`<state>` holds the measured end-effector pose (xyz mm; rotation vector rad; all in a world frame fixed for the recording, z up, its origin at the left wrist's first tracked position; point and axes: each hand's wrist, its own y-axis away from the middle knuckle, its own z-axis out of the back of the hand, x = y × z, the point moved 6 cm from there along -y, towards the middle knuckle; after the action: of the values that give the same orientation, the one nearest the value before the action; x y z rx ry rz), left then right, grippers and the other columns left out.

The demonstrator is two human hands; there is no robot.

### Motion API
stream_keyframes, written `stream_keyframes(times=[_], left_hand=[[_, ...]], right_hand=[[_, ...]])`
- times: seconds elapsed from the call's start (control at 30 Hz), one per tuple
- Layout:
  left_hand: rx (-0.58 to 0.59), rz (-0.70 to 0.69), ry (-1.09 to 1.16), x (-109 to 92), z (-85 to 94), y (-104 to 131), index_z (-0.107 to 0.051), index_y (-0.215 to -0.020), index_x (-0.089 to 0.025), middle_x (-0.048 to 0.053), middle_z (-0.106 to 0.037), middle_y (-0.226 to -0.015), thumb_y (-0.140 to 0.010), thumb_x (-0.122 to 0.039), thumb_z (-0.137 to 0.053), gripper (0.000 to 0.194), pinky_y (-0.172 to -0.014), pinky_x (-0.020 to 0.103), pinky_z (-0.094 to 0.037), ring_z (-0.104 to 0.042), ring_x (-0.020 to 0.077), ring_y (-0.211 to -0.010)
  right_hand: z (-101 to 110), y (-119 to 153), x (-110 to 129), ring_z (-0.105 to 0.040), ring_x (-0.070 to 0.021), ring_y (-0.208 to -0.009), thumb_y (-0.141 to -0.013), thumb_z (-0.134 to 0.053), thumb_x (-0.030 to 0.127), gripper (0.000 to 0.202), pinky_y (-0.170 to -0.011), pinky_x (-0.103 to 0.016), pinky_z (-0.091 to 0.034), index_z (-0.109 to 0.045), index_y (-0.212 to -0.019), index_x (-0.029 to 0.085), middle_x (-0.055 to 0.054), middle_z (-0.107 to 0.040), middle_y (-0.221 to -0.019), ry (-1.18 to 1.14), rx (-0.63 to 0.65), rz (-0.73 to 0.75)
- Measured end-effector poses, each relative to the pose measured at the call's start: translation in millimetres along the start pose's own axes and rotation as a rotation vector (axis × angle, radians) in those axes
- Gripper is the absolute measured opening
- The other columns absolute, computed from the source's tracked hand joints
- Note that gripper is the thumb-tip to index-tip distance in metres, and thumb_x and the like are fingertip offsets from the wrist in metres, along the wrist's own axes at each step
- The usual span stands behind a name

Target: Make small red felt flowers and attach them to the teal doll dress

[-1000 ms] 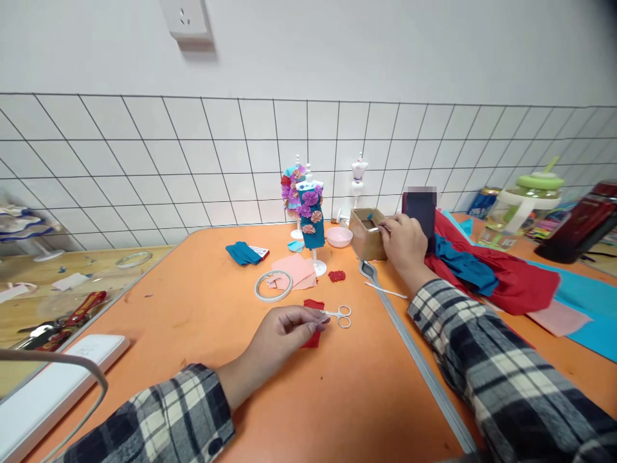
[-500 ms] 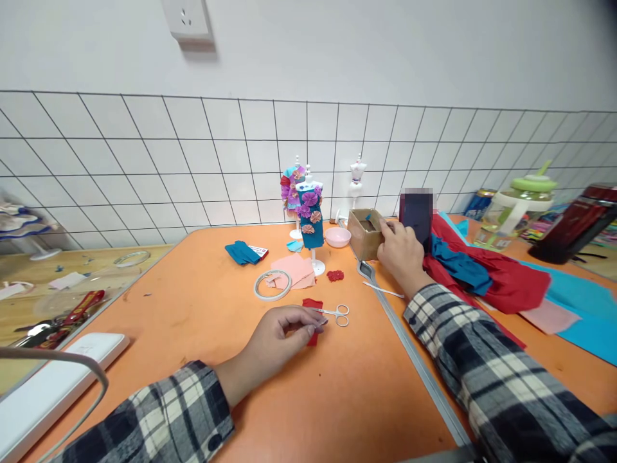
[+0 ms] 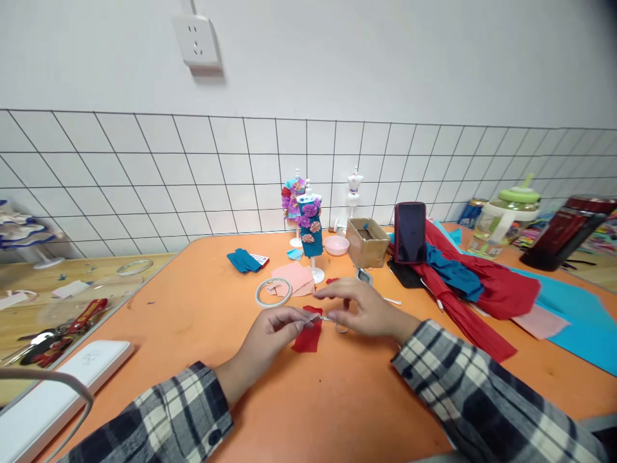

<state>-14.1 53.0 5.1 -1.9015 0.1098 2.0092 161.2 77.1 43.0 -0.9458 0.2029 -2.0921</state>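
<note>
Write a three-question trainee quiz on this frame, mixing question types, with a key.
1. Which hand is nearer the visible finger loop of the scissors: a) left, b) right?
2. True or false: in the picture, the smartphone stands to the right of the cardboard box.
3. Fill in: the foremost mannequin wears a teal dress trimmed with purple and peach ____.

Key: 1. b, the right hand; 2. true; 3. flowers.

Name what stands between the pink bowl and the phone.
In the head view, a cardboard box stands between the pink bowl and the phone.
</note>
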Motion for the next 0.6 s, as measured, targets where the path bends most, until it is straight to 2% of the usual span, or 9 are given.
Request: stream_keyframes(times=[0.07, 0.17, 0.3, 0.43, 0.6], left_hand=[[-0.005, -0.005, 0.027, 0, 2.0, 0, -0.072, -0.073, -0.016, 0.011, -0.077, -0.092, -0.077, -0.035, -0.07, 0.019, -0.086, 0.037, -0.052, -0.069, 0.025, -0.091], [0.002, -0.025, 0.017, -3, 1.4, 0, -0.073, -0.074, -0.016, 0.011, -0.077, -0.092, -0.077, -0.036, -0.07, 0.02, -0.087, 0.037, -0.052, -0.069, 0.0247, -0.091], [0.005, -0.046, -0.053, -9, -0.1, 2, -0.073, -0.072, -0.017, 0.011, -0.077, -0.091, -0.077, -0.04, -0.07, 0.024, -0.088, 0.038, -0.052, -0.069, 0.0255, -0.092], [0.005, -0.055, -0.083, -13, -0.7, 2, -0.073, -0.072, -0.017, 0.011, -0.077, -0.089, -0.076, -0.043, -0.07, 0.027, -0.087, 0.038, -0.053, -0.07, 0.0262, -0.092], [-0.015, -0.036, -0.184, -15, -3.7, 2, -0.075, -0.075, -0.017, 0.011, -0.078, -0.09, -0.078, -0.036, -0.068, 0.02, -0.081, 0.034, -0.054, -0.07, 0.0251, -0.088]], right_hand=[[-17, 3, 7, -0.064, -0.0186, -0.09, -0.081, -0.067, 0.033, 0.039, -0.069, -0.026, -0.048, -0.067, -0.118, 0.024, -0.006, -0.071, -0.112, -0.095, 0.04, -0.027], [-28, 4, 1, -0.064, -0.0159, -0.077, -0.081, -0.067, 0.031, 0.03, -0.066, -0.025, -0.048, -0.072, -0.109, 0.022, -0.005, -0.074, -0.097, -0.191, 0.009, -0.148], [-31, 4, -8, -0.062, -0.0144, -0.068, -0.082, -0.066, 0.035, 0.024, -0.059, -0.024, -0.047, -0.075, -0.099, 0.021, -0.005, -0.074, -0.088, -0.326, -0.033, -0.248], [-31, 4, -11, -0.061, -0.0145, -0.067, -0.079, -0.068, 0.035, 0.022, -0.052, -0.022, -0.044, -0.077, -0.094, 0.021, -0.006, -0.073, -0.087, -0.378, -0.079, -0.266], [-33, 5, -17, -0.053, -0.0095, -0.051, -0.08, -0.066, 0.038, 0.021, -0.044, -0.021, -0.04, -0.076, -0.087, 0.02, -0.005, -0.07, -0.086, -0.505, -0.094, -0.291]])
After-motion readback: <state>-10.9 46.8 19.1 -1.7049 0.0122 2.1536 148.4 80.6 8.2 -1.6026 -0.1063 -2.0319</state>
